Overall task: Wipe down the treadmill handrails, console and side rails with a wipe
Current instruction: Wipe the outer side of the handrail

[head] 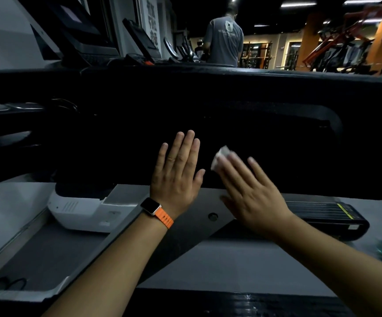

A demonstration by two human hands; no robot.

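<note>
- A small crumpled white wipe (221, 156) is lying against the broad matte black treadmill panel (288, 143), pinned under the fingertips of the right hand (251, 193). A pale corner is poking out past those fingers on the far left side.
- The right hand is lying spread and flat with straight fingers, pressing the wipe rather than clutching it.
- The left hand (177, 175) is hovering flat just left of the wipe, fingers straight and close together, gripping nothing. Its thumb is pointing toward the wipe without touching it, and I cannot tell whether the palm is meeting the panel.
- A dark square watch on an orange ribbed strap (157, 210) is sitting on the left wrist.
- Below the hands, a smooth grey metal beam (194, 234) with a round hole is slanting down toward the near left.
- A white moulded plastic cover (75, 211) with vent slots is sitting to the left, and a black ribbed block (322, 213) to the right.
- Far off, a person in a grey T-shirt (224, 40) is standing, back turned, between dark angled console screens (80, 30) on the left and red-framed weight machines (345, 42) on the right, under strip lights.
</note>
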